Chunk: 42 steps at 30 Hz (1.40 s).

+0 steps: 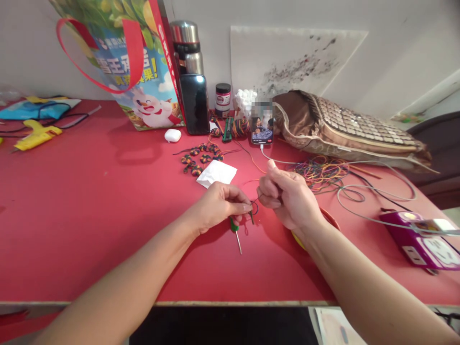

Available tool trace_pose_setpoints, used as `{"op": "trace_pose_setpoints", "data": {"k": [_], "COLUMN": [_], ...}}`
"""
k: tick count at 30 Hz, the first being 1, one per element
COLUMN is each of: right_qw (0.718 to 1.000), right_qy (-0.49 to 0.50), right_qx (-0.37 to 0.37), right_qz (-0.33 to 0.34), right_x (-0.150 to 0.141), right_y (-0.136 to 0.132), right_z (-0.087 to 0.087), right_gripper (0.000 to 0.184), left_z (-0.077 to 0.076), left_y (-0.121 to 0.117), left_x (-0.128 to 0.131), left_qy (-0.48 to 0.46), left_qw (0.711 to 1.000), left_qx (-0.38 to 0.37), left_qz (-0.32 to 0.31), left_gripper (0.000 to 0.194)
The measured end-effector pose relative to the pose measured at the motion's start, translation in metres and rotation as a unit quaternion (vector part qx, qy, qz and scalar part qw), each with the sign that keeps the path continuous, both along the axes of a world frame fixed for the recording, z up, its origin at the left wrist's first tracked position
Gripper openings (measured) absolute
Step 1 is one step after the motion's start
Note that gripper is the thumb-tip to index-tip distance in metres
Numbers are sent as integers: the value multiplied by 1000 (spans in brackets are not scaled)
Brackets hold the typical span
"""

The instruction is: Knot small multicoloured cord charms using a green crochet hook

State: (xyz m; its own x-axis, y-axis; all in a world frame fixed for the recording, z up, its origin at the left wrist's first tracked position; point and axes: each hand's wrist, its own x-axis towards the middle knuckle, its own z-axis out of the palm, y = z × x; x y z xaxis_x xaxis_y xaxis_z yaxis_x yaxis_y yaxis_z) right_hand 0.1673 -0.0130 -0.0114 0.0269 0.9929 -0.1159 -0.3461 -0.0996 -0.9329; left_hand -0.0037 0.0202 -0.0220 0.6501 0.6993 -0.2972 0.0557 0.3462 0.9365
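My left hand [228, 203] pinches a dark cord [255, 209] between thumb and fingers, and a small loop and short end stick out from the pinch. To its right, my right hand [287, 194] is closed with the thumb raised, its curled fingers gripping the cord's other stretch, which runs between the hands. Under my left hand lies a screwdriver [237, 237] with a green handle partly hidden by the fingers. A folded white paper [217, 173] rests just beyond my left hand. Farther back are several knotted multicolour cord flowers [205, 158].
A tangle of coloured cords [323, 172] lies right of centre. Behind stand a shopping bag [151, 100], a dark phone [194, 103] and a lit phone [262, 127]. A yellow glue gun [38, 135] lies left; a purple power strip [420, 242] sits right. A round dish [329, 218] is under my right forearm.
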Motion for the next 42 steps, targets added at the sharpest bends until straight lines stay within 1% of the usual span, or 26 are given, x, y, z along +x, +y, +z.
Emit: {"op": "trace_pose_setpoints", "data": {"k": [6,11,18,20,25,29,32,34,39,42], "right_qw": [1000,1000,1000,1000,1000,1000,1000,1000,1000,1000], "right_qy": [13,12,7,6,2,-1,-3,4,28,25], "right_qx": [-18,-10,-9,-7,3,14,12,9,10,5], "right_qz": [20,21,16,13,17,22,23,19,0,8], "right_x": [2,2,4,4,1,-1,-1,0,2,4], "right_y": [3,4,4,5,3,1,1,1,0,2], "right_z": [0,-2,-2,-3,-2,0,0,1,1,-1], "right_gripper": [73,73,73,73,73,73,72,72,73,68], "left_z": [-3,-4,-3,-5,-9,-9,-6,-5,-3,-4], "left_y": [-2,-2,-3,-3,-1,2,2,0,-5,-4], "left_x": [-2,-4,-4,-2,2,1,1,2,3,2], "left_qy": [-29,-50,-62,-56,-56,-59,-41,-26,-7,-20], "left_qw": [999,997,996,996,992,991,994,996,999,999], "left_qx": [-42,-30,-45,-48,-64,-64,-39,-21,-8,6], "left_qz": [18,48,47,53,95,102,95,79,34,47], "left_gripper": [23,27,38,36,33,26,17,13,13,10]}}
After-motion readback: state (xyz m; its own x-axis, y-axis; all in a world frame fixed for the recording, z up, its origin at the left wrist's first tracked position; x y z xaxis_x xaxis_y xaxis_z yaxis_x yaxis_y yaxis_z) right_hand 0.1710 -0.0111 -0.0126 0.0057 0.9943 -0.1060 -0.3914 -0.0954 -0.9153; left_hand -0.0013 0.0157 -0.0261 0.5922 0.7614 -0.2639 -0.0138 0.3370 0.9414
